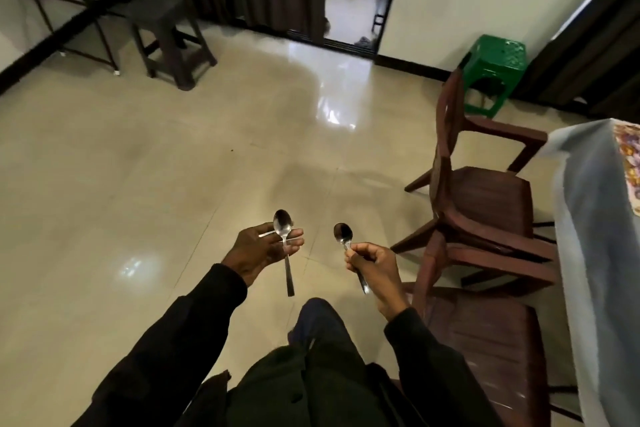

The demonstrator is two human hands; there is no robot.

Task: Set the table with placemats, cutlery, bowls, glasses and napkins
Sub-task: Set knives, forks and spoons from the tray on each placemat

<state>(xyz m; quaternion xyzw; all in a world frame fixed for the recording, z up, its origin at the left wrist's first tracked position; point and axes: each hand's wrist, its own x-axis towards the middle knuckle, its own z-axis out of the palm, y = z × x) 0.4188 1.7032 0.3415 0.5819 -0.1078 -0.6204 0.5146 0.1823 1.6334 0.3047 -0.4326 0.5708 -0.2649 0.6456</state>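
Cutlery delivery seems the step in hand: the left hand [266, 246], palm-up out front, pinches a long shiny steel spoon [283, 221], and the right hand [372, 262] is fisted round a shorter steel spoon [343, 234], bowl upward. Both spoons hang over the floor [173, 149], well apart from the blue-clothed bench [588, 218] at right, so the next move likely needs a turn past the brown plastic chairs [485, 198] toward its floral placemat [628, 163].

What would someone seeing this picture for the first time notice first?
Low in the middle, the left hand holds a shiny metal spoon bowl-up and the right hand grips a second metal spoon over the glossy beige tiled floor. On the right, dark brown plastic chairs stand beside a pale blue tablecloth; a bright green plastic stool sits by the far wall.
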